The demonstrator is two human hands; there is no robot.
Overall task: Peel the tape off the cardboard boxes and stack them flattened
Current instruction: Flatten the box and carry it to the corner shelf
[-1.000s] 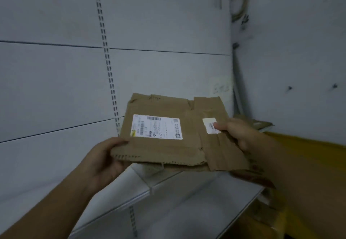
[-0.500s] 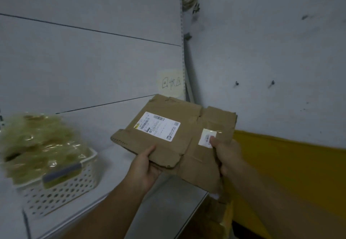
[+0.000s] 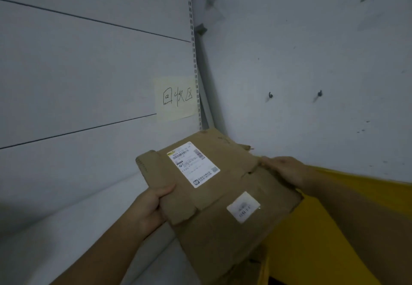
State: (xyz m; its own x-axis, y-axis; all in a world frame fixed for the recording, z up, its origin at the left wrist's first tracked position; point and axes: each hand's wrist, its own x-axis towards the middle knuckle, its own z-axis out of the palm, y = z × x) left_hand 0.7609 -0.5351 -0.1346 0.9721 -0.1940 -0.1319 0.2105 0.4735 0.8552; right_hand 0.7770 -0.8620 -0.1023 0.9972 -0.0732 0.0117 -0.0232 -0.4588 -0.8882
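Flattened cardboard box (image 3: pixel 223 217) is held up over the right end of the shelf (image 3: pixel 89 229), by the corner. It's creased and floppy, so I reckon the near flaps could sag or tear. Left hand (image 3: pixel 151 208) pinches the near-left edge, thumb on top. Right hand (image 3: pixel 283 171) curls over the far-right edge. Count: one box, two hands, one shipping label (image 3: pixel 193 164), one small sticker (image 3: pixel 243 207).

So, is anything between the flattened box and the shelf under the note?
Nothing visible. Left hand and right hand hold the flattened box over the shelf corner below the note; the shelf part directly beneath is hidden by the box.
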